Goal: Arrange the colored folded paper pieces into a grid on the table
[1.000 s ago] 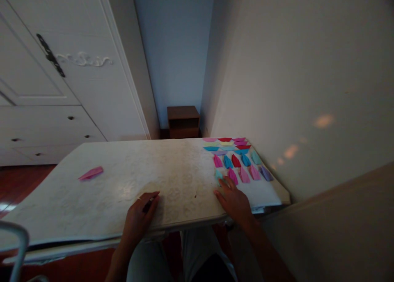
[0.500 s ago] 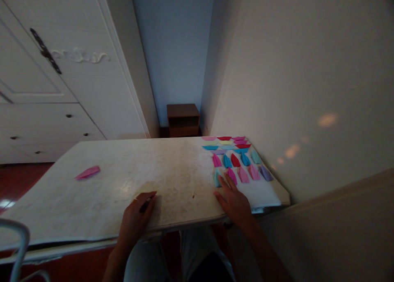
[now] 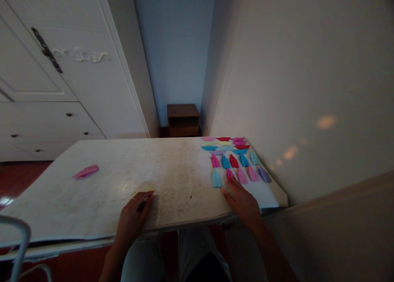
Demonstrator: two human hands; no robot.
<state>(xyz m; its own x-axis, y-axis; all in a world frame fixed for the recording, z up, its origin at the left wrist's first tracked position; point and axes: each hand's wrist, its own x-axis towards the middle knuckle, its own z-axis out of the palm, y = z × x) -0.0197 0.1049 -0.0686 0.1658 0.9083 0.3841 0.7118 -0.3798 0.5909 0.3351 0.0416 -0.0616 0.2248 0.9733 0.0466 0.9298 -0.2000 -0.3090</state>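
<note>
My left hand (image 3: pixel 136 210) rests near the front edge of the pale table (image 3: pixel 172 167), its fingers loosely curled in and nothing visible in them. On the right, my right hand (image 3: pixel 244 200) lies with fingers stretched out, fingertips on or just over a magenta folded paper piece (image 3: pixel 229 174) and partly covering it. A light blue folded paper (image 3: pixel 216 178) lies just left of those fingers. Pink folded papers (image 3: pixel 241 176) and a purple one (image 3: pixel 264 174) continue that row to the right. Behind stands another row, including a red folded paper (image 3: pixel 234 161).
Flat boat-like folded papers (image 3: pixel 226 147) line the far right corner. A white sheet (image 3: pixel 261 193) lies under the near rows. One pink folded paper (image 3: pixel 86 171) sits alone at left. A wall (image 3: pixel 308 89) borders the right; a white wardrobe (image 3: pixel 92 89) stands behind left.
My right hand has shifted slightly right, off the light blue folded paper, which now shows fully, and onto the magenta one. My left hand stays nearly in place.
</note>
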